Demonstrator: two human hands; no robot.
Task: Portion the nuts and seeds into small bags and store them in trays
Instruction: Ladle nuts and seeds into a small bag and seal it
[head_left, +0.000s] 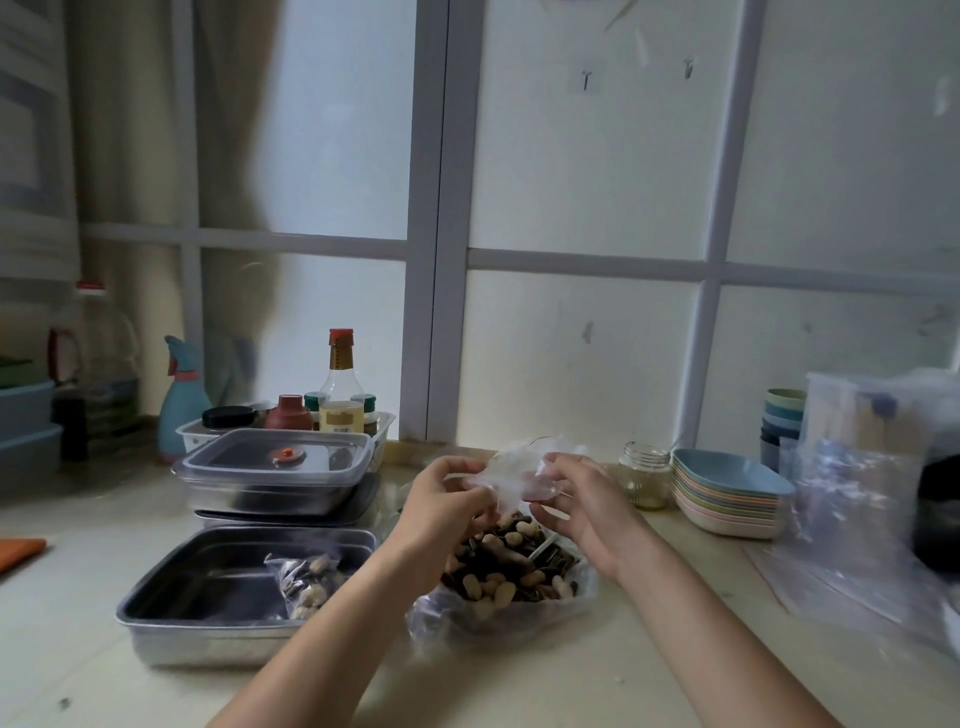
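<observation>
Operator: Hand status?
Inspector: Left hand (447, 501) and right hand (584, 499) both pinch a small crumpled clear plastic bag (511, 467), raised above the open heap of peanuts and dark seeds (511, 569).
Operator: Stored portions?
Inspector: One filled clear bag (306, 577) lies in the open rectangular steel tray (197, 587), left of the heap.

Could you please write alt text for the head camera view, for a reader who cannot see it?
A person's left hand and right hand hold a small clear bag above a pile of peanuts and seeds on a counter. Left of it, an open steel tray holds one filled bag, with a lidded tray behind.
</observation>
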